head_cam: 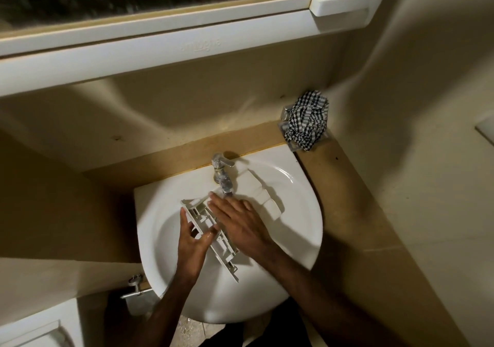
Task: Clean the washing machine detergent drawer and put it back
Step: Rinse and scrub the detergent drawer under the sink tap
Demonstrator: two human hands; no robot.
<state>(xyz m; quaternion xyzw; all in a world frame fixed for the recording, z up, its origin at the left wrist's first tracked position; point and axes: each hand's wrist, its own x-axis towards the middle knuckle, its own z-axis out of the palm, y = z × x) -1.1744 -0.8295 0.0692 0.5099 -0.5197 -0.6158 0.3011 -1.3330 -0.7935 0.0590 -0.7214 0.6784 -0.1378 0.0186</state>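
Over the glossy sink (294, 186), hands (both) hold the ribbed plastic drawer (211, 237).

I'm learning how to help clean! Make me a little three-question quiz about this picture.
1. True or false: the detergent drawer is held over the white sink.
2. Which hand lies flat on the drawer with straight fingers? A) left hand B) right hand
3. Fill in the gap: the checked cloth sits on the ledge to the ____ of the tap.

Key
1. True. It is just below the tap.
2. B. The left hand grips the drawer's other side.
3. Right, near the corner of the wall.
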